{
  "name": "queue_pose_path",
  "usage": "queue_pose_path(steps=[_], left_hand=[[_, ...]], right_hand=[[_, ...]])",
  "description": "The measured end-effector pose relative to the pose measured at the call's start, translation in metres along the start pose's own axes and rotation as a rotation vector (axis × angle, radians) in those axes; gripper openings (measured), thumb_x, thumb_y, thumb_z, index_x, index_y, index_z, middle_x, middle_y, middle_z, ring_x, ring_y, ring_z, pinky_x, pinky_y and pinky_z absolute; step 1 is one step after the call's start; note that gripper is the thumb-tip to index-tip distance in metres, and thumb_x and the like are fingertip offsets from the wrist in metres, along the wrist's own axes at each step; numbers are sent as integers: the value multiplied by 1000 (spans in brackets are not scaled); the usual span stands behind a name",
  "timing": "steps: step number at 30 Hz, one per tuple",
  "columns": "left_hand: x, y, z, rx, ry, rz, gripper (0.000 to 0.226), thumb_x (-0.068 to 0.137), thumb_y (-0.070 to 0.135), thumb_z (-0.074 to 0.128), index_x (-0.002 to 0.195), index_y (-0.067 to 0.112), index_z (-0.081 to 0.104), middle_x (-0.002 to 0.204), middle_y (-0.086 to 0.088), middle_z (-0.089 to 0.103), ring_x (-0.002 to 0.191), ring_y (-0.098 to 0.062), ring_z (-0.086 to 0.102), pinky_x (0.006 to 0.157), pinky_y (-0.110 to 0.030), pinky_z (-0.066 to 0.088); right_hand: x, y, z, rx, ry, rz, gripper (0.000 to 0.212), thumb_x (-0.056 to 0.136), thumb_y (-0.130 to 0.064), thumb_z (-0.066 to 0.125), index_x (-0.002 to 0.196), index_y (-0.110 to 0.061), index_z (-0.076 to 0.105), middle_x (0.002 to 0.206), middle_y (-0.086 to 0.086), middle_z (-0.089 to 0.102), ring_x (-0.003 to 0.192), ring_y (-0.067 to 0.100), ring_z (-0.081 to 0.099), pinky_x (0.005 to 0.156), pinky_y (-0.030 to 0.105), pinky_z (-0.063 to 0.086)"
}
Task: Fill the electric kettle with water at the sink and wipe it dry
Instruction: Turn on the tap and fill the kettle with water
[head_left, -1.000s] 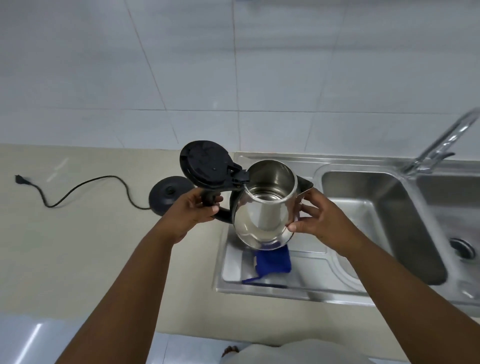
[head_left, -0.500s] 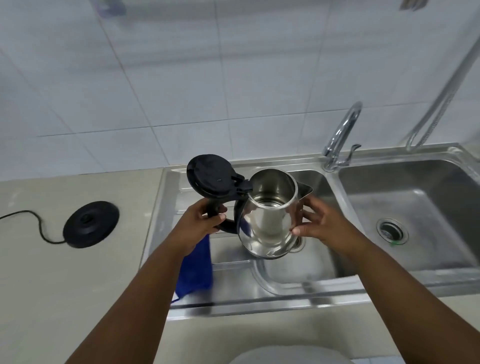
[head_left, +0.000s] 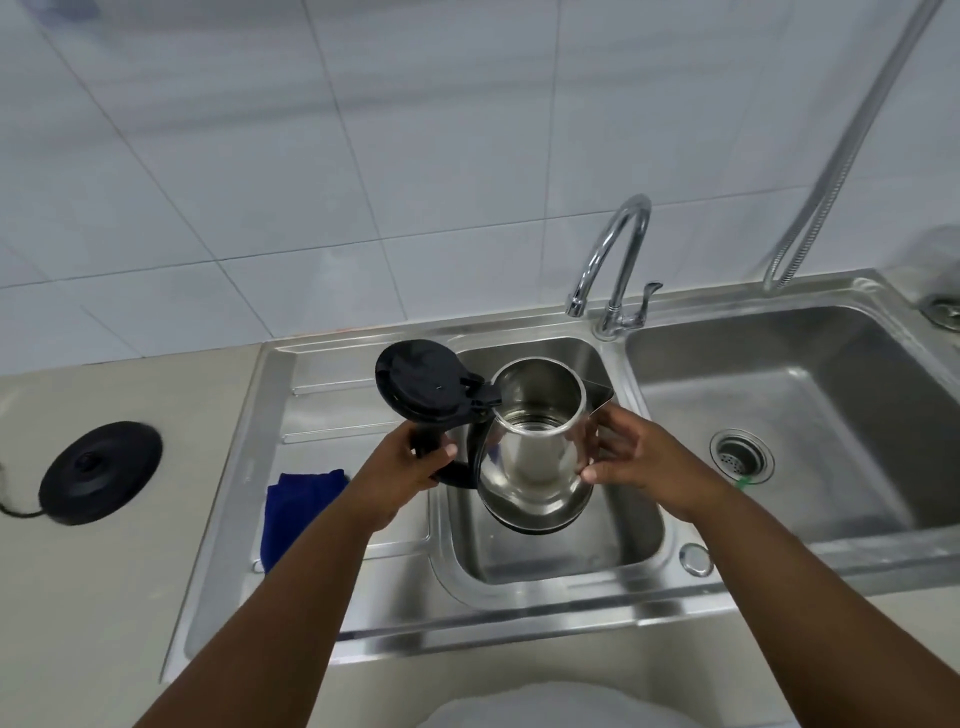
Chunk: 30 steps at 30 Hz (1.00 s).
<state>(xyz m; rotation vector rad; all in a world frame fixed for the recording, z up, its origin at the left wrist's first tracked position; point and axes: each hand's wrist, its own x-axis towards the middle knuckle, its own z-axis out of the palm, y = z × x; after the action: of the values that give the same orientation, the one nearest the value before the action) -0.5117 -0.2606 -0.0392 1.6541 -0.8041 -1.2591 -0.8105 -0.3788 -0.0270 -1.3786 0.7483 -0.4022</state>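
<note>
A steel electric kettle (head_left: 535, 457) with a black lid (head_left: 421, 384) flipped open hangs over the small left basin of the sink (head_left: 550, 551). My left hand (head_left: 405, 473) is wrapped around its black handle. My right hand (head_left: 639, 462) presses flat against the kettle's right side, under the spout. The inside of the kettle looks bare metal. A chrome tap (head_left: 613, 260) stands behind the basin, its spout ending above and a little to the right of the kettle's mouth; no water runs. A blue cloth (head_left: 296, 504) lies on the drainboard, partly hidden by my left forearm.
The kettle's black round base (head_left: 98, 470) with its cord sits on the beige counter at the left. A larger basin (head_left: 800, 421) with a drain lies to the right. A flexible metal hose (head_left: 841, 156) runs up the white tiled wall.
I have carried the kettle rightward from over the drainboard to over the small basin, closer under the tap. Both hands keep the same hold.
</note>
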Motion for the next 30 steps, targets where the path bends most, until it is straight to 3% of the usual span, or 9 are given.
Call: queue_pose_path(steps=[3, 8, 13, 15, 18, 21, 24, 26, 30], left_hand=[[13, -3, 13, 16, -3, -26, 15, 89, 17, 71, 101, 10, 64, 99, -5, 70, 101, -27, 68, 89, -42, 55], [41, -9, 25, 51, 37, -73, 15, 76, 12, 68, 91, 13, 67, 99, -7, 71, 104, -36, 67, 94, -53, 54], [71, -11, 36, 68, 71, -85, 20, 74, 8, 64, 93, 10, 66, 99, -6, 70, 97, -28, 69, 88, -43, 56], [82, -10, 38, 69, 77, -84, 24, 77, 5, 65, 101, 5, 66, 101, -7, 71, 98, -28, 69, 84, -39, 58], [99, -7, 39, 102, 96, -72, 22, 84, -3, 63, 106, 1, 66, 102, -6, 71, 97, -26, 69, 79, -35, 56], [111, -3, 39, 107, 109, -68, 20, 85, -3, 63, 104, 2, 67, 105, -8, 72, 97, -26, 69, 84, -40, 57], [118, 0, 40, 86, 114, -62, 18, 86, -3, 64, 102, 4, 67, 106, -8, 72, 99, -26, 69, 88, -45, 56], [122, 2, 41, 77, 117, -58, 16, 86, -2, 64, 99, 7, 67, 105, -8, 72, 99, -28, 68, 88, -46, 55], [130, 5, 41, 74, 113, -56, 17, 86, -2, 63, 97, 11, 67, 105, -7, 72, 100, -27, 67, 88, -46, 54]], right_hand=[[6, 7, -13, -13, 0, 27, 56, 73, 18, 75, 122, 0, 54, 107, 36, 53, 105, 22, 64, 88, 29, 55], [23, 19, -33, -5, 24, 82, 66, 71, 18, 77, 129, -3, 54, 117, 33, 57, 114, 21, 63, 88, 27, 56], [46, 21, -56, -42, 59, 138, 82, 73, 15, 78, 143, -21, 52, 134, -4, 66, 129, 8, 58, 101, 26, 52], [57, 16, -73, -91, 89, 168, 84, 74, 11, 80, 145, -19, 49, 141, -5, 61, 132, 9, 56, 105, 31, 50], [80, 2, -104, -221, 249, 172, 79, 76, 3, 81, 146, -15, 49, 146, 4, 56, 129, 21, 56, 111, 44, 45], [105, -23, -135, -355, 537, 124, 56, 81, -7, 80, 134, -11, 61, 132, 11, 66, 114, 23, 64, 105, 39, 48], [130, -45, -159, -534, 697, 100, 55, 86, -22, 77, 137, -11, 59, 136, 8, 64, 115, 22, 64, 103, 29, 44], [146, -53, -167, -609, 657, 123, 60, 88, -27, 74, 143, -12, 53, 146, 6, 56, 126, 22, 59, 102, 22, 38], [165, -54, -166, -835, 514, 209, 61, 92, -34, 68, 145, -10, 50, 151, 10, 50, 138, 27, 47, 111, 31, 33]])
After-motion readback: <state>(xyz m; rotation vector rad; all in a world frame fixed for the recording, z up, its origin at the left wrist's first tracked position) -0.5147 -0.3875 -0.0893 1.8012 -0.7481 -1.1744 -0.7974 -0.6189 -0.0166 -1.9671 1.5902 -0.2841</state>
